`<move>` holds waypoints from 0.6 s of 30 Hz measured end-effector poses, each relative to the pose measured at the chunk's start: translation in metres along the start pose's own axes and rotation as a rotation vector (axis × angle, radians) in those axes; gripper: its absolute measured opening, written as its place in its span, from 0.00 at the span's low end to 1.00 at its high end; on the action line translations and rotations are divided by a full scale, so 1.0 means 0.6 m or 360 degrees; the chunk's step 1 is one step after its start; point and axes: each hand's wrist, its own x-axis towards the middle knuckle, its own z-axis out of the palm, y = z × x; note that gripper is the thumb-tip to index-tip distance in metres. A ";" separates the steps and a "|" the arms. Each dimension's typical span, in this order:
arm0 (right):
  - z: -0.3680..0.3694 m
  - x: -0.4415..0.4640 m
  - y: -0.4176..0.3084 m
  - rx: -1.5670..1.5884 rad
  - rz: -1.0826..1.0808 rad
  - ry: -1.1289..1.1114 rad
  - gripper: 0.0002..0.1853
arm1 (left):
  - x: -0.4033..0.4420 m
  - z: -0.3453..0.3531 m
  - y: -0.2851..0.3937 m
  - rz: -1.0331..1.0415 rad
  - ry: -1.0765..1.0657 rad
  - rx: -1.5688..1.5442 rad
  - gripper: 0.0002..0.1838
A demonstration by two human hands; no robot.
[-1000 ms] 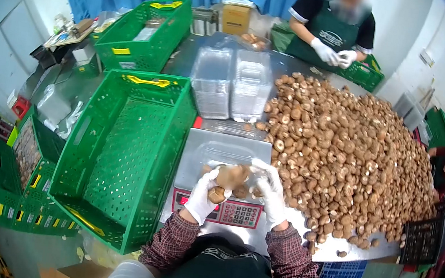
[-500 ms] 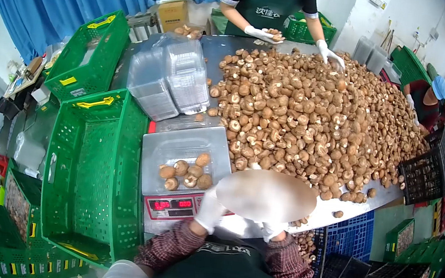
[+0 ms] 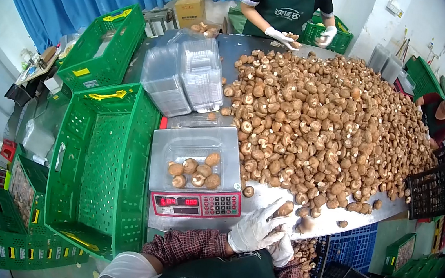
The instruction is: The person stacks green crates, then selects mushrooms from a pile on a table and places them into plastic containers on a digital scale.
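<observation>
My left hand [image 3: 254,230], in a white glove, is in front of the pile at the table's near edge, its fingers closed around a shiitake mushroom [image 3: 284,208]. Close against it, lower and partly behind it, is my gloved right hand [image 3: 281,252]; its fingers are mostly hidden. A motion-blurred mushroom [image 3: 306,225] is just right of my hands. To their left, a digital scale [image 3: 228,208] with lit red digits carries a clear plastic tray [image 3: 196,152] holding several mushrooms [image 3: 190,166]. The large shiitake pile [image 3: 310,123] spreads beyond my hands.
A green crate [image 3: 94,172] stands left of the scale, another [image 3: 101,48] behind it. Stacked clear trays [image 3: 186,74] stand behind the scale. Across the table a co-worker [image 3: 289,9] holds mushrooms; another person [image 3: 441,113] is at far right. Black crates [image 3: 432,183] and blue crates [image 3: 354,237] border the right side.
My hands have moved right and closer together, away from the scale. The blurred patch over them is gone. The co-worker's one hand has lifted off the pile. The view has shifted slightly.
</observation>
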 end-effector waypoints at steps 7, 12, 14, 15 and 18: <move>-0.041 -0.011 -0.001 0.0169 -0.0045 0.0131 0.22 | 0.017 -0.048 0.015 0.0233 0.0122 0.0247 0.13; -0.074 -0.135 -0.107 -0.0686 -0.0244 0.0685 0.17 | -0.019 -0.182 -0.087 -0.0229 0.0879 0.1122 0.14; -0.132 -0.188 -0.121 -0.0869 -0.0231 0.0821 0.17 | -0.064 -0.192 -0.168 -0.0487 0.0861 0.1554 0.11; -0.177 -0.216 -0.119 -0.1101 -0.0116 0.0887 0.19 | -0.080 -0.197 -0.186 -0.0538 0.0706 0.1628 0.11; -0.179 -0.236 -0.156 -0.2707 0.0530 0.1050 0.30 | -0.081 -0.189 -0.182 -0.0632 0.0602 0.1597 0.11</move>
